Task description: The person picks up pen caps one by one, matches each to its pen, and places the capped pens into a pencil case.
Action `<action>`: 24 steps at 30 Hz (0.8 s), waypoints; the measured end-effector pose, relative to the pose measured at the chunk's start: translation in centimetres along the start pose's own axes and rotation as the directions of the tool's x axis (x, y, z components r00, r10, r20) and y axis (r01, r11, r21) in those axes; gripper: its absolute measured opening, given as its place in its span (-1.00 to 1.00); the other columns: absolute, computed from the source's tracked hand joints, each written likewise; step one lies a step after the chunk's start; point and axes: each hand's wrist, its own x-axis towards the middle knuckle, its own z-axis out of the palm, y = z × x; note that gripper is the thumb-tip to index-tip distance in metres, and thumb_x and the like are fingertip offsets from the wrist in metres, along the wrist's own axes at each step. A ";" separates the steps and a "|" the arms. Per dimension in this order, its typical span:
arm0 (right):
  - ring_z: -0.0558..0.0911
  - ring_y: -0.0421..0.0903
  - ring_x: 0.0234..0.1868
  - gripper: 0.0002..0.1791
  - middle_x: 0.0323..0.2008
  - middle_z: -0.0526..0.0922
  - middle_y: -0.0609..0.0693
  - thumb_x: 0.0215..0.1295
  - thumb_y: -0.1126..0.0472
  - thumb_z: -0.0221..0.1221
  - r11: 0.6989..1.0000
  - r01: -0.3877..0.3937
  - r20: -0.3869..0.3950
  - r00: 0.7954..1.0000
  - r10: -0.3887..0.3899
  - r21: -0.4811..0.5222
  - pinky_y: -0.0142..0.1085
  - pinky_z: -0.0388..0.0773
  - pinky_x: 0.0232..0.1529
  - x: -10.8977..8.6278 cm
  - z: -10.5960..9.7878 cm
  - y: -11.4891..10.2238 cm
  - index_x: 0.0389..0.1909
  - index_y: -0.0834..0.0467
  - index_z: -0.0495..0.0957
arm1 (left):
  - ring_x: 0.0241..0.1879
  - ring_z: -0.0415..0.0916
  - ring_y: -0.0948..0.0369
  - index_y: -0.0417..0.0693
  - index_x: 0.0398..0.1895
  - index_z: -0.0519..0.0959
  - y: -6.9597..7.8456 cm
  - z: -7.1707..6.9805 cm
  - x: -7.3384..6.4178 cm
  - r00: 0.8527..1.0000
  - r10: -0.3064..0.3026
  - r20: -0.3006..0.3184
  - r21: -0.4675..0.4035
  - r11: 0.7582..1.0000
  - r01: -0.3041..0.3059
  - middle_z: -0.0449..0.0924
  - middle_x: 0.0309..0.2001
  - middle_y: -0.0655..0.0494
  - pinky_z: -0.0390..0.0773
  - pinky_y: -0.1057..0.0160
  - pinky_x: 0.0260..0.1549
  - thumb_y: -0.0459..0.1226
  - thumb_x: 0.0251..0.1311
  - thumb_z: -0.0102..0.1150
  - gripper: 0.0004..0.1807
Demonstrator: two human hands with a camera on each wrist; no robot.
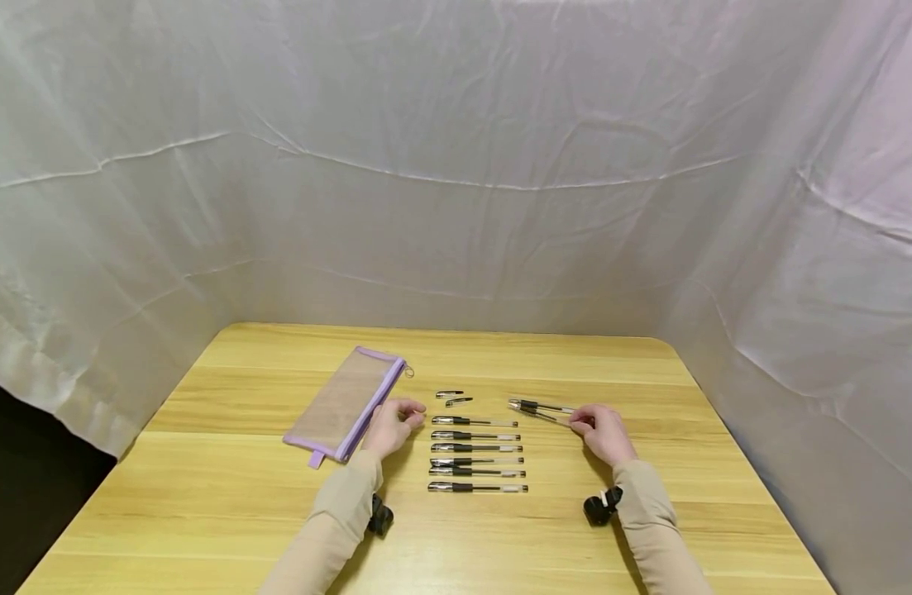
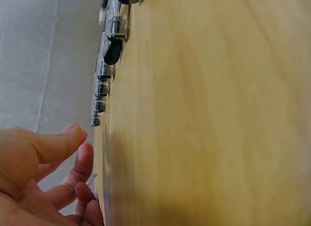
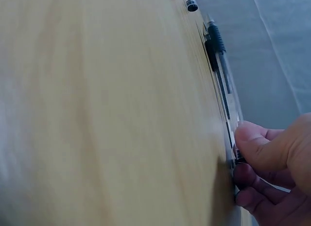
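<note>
My right hand (image 1: pixel 604 431) pinches the rear end of an uncapped gel pen between thumb and fingertips; in the right wrist view the clear barrel of that pen (image 3: pixel 228 75) slants up from the fingers. A second uncapped pen lies right beside it, both dark grips pointing left. My left hand (image 1: pixel 390 427), fingers loosely bent and holding nothing, hovers between the pencil case and the row of pens. Several capped gel pens (image 1: pixel 461 447) lie parallel there, caps to the left. Two loose pen caps (image 1: pixel 450 393) lie just beyond the row.
A mesh pencil case (image 1: pixel 336 397) with purple edging and a zip pull ring lies at left, slanted. The wooden table (image 1: pixel 575 541) ends against pale curtains (image 1: pixel 456 231) at the back and sides. A small black camera is strapped on each wrist.
</note>
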 end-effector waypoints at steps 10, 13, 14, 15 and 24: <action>0.66 0.18 -0.08 -0.86 -0.18 0.73 0.24 0.42 0.35 0.13 1.000 -0.010 0.009 1.000 0.010 0.014 0.11 0.53 0.08 0.0 -0.1 -1.1 -0.21 0.30 0.65 | -0.27 0.58 0.19 -0.19 -0.14 0.72 0.0 0.0 -0.1 1.000 0.014 0.000 -0.005 1.000 -0.014 0.72 -0.31 0.01 0.51 0.24 -0.20 -0.40 0.25 0.28 -0.85; 0.66 0.16 -0.11 -0.84 -0.21 0.73 0.23 0.44 0.35 0.11 0.999 -0.027 0.005 1.000 0.026 0.040 0.08 0.54 0.07 0.1 0.0 -1.3 -0.15 0.32 0.64 | -0.28 0.58 0.19 -0.18 -0.15 0.73 -0.1 0.1 -0.1 1.000 0.022 -0.005 0.001 1.000 -0.022 0.72 -0.32 0.01 0.51 0.25 -0.21 -0.40 0.24 0.28 -0.85; 0.66 0.14 -0.13 -0.83 -0.22 0.73 0.22 0.44 0.34 0.10 0.998 -0.036 0.003 0.999 0.036 0.050 0.06 0.54 0.05 0.1 0.1 -1.3 -0.13 0.32 0.63 | -0.28 0.58 0.19 -0.18 -0.15 0.73 -0.1 0.1 -0.1 1.000 0.020 -0.006 0.002 1.000 -0.020 0.72 -0.31 0.01 0.51 0.25 -0.21 -0.39 0.24 0.29 -0.85; 0.66 0.12 -0.15 -0.83 -0.24 0.72 0.21 0.45 0.34 0.10 0.997 -0.042 0.002 0.999 0.042 0.061 0.04 0.54 0.02 0.1 0.1 -1.3 -0.13 0.33 0.62 | -0.28 0.58 0.18 -0.18 -0.15 0.73 -0.1 0.1 -0.1 1.000 0.019 -0.007 0.003 1.000 -0.019 0.72 -0.31 0.01 0.51 0.26 -0.21 -0.39 0.25 0.28 -0.85; 0.61 -0.17 -0.34 -0.81 -0.30 0.72 0.24 0.42 0.37 0.14 0.940 -0.144 -0.026 0.987 0.160 0.309 -0.38 0.55 -0.23 0.4 0.7 -1.3 -0.11 0.42 0.64 | -0.24 0.59 0.17 -0.18 -0.13 0.73 -0.2 0.1 0.1 1.000 0.017 -0.005 -0.005 1.000 -0.017 0.73 -0.28 0.01 0.53 0.21 -0.16 -0.38 0.25 0.28 -0.84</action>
